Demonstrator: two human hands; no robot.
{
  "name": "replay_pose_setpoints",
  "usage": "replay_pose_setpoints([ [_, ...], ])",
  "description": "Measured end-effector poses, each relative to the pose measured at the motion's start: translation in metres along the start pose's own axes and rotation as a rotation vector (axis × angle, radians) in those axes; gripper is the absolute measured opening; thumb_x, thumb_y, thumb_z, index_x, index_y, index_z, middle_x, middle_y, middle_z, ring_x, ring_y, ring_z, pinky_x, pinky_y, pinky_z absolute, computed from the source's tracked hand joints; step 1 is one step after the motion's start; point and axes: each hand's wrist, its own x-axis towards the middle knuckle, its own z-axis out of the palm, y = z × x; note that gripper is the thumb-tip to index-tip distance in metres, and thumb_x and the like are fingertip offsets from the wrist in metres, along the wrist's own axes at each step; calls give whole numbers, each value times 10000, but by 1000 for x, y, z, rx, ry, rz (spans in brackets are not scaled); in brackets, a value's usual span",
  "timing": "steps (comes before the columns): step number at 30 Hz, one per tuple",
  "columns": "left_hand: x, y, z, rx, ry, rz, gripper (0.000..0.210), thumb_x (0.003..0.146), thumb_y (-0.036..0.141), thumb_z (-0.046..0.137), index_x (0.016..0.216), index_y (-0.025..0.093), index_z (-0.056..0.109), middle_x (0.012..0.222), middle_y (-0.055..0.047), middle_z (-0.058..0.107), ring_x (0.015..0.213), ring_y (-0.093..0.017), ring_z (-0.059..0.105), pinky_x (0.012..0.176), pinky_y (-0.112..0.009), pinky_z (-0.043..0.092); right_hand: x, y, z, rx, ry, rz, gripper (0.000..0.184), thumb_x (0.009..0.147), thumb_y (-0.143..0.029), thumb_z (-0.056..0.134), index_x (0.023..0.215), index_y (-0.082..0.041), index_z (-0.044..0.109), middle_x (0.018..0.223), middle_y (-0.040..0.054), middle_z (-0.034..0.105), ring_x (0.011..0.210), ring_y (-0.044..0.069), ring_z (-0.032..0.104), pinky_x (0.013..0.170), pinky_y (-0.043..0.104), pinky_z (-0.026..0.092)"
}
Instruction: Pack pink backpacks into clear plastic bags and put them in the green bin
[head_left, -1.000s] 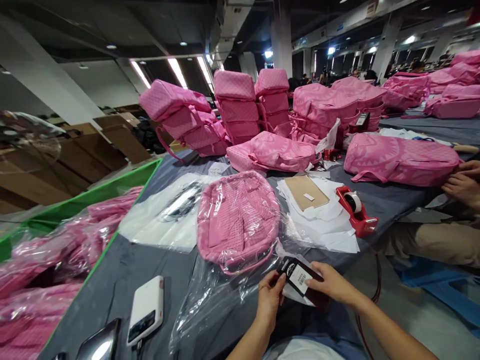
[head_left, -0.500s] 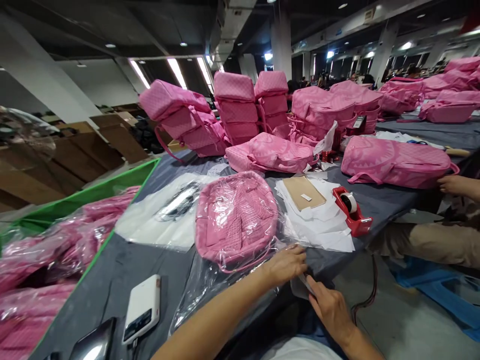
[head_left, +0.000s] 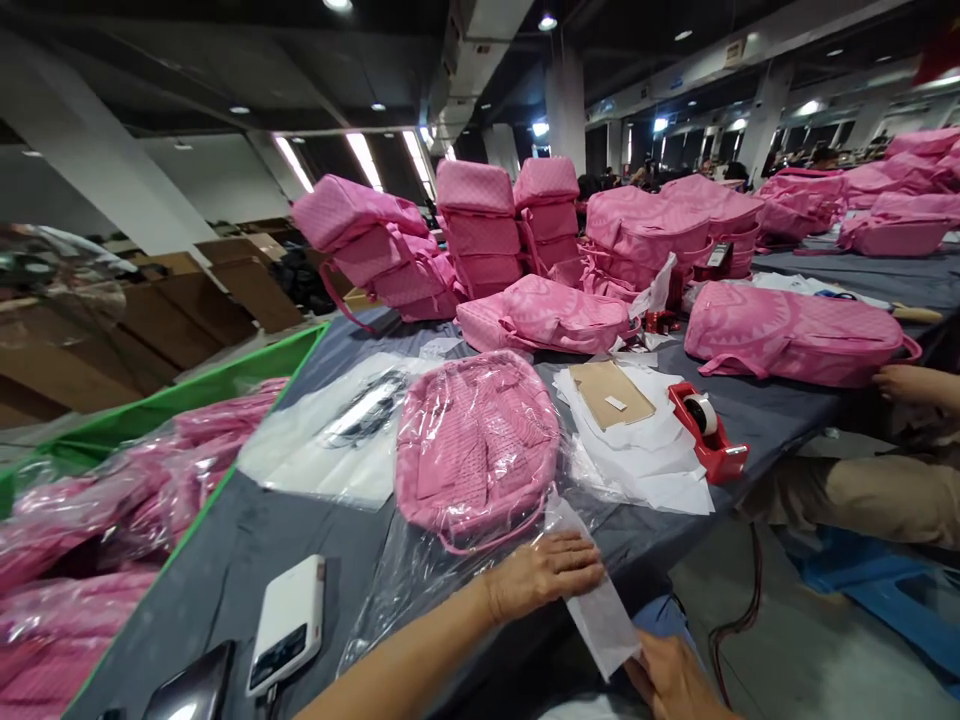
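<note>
A pink backpack point(head_left: 480, 440) in a clear plastic bag lies on the table in front of me, its straps side up. A translucent white strip point(head_left: 600, 620), like thin paper or film, runs from the bag's lower right corner towards me. My left hand point(head_left: 551, 572) lies across this strip with its fingers stretched out side by side; the thumb is hidden. At the near end of the strip, past the table edge, my right hand point(head_left: 671, 675) pinches it. Loose clear plastic point(head_left: 405, 600) of the bag spreads below the backpack, partly under my left forearm.
White sheets point(head_left: 637, 465) with a brown card point(head_left: 611, 393) lie beside a red tape dispenser point(head_left: 705, 435). A white power bank point(head_left: 289, 625) and dark phone point(head_left: 191, 685) are near left. Bagged pink backpacks fill a green-edged bin point(head_left: 187, 375). Another person's hand point(head_left: 911, 383) touches a pink backpack point(head_left: 799, 333).
My right hand has moved down towards me, and the white strip is now drawn out long. My left hand has shifted slightly left and down, its fingers lying over the strip.
</note>
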Motion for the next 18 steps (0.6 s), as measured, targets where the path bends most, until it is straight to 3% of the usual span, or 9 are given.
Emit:
replay_pose_setpoints([
  [2,-13,-1,-2,38,12,30,284,964,261,619,1203,329,757,1292,-101,720,1301,-303,627,1203,-493,362,6,6,-23,-105,-10,-124,321,1017,-352,448,879,-293,731,730,44,727,605,210,690,571,306,526],
  [4,-27,0,-3,42,50,36,291,986,276,591,1225,335,747,1312,-103,704,1304,-302,623,1195,-500,377,26,7,-48,-198,172,-150,314,1038,-325,424,1111,-281,727,899,60,752,778,217,732,695,320,577],
  [6,-38,3,-3,24,105,16,284,991,309,580,1214,322,755,1311,-116,702,1299,-311,627,1182,-513,394,58,-1,-64,-280,389,-154,376,1013,-354,495,1351,-253,626,1160,112,721,1056,264,703,898,395,579],
  [8,-45,8,-1,9,163,-9,286,984,320,589,1211,306,761,1306,-137,704,1288,-325,634,1156,-518,427,97,-14,-68,-358,434,-211,537,945,-396,608,1457,-248,544,1341,149,633,1222,320,618,1008,480,530],
  [9,-45,11,0,1,194,-19,294,979,313,595,1225,301,755,1307,-147,704,1275,-332,643,1133,-514,454,117,-22,-66,-371,396,-242,559,930,-392,623,1464,-248,540,1324,152,634,1187,319,629,979,474,541],
  [12,-34,15,1,-22,357,-50,329,961,269,611,1263,298,738,1310,-151,710,1242,-344,665,1091,-487,500,172,-43,-63,-216,333,-259,356,1008,-339,477,1282,-228,675,1006,96,704,890,225,688,785,340,566],
  [15,-3,14,-6,-13,600,-97,385,921,211,607,1281,274,729,1329,-122,706,1284,-341,629,1156,-496,426,206,-56,-77,52,514,-222,382,1052,-384,392,1028,-199,725,876,74,704,827,203,679,768,302,545],
  [18,32,6,-21,-54,793,-134,362,817,167,653,1150,245,771,1229,-99,745,1247,-347,620,1168,-497,387,215,-60,-96,122,628,-227,345,1036,-412,434,1034,-188,696,965,93,743,874,217,702,805,313,553],
])
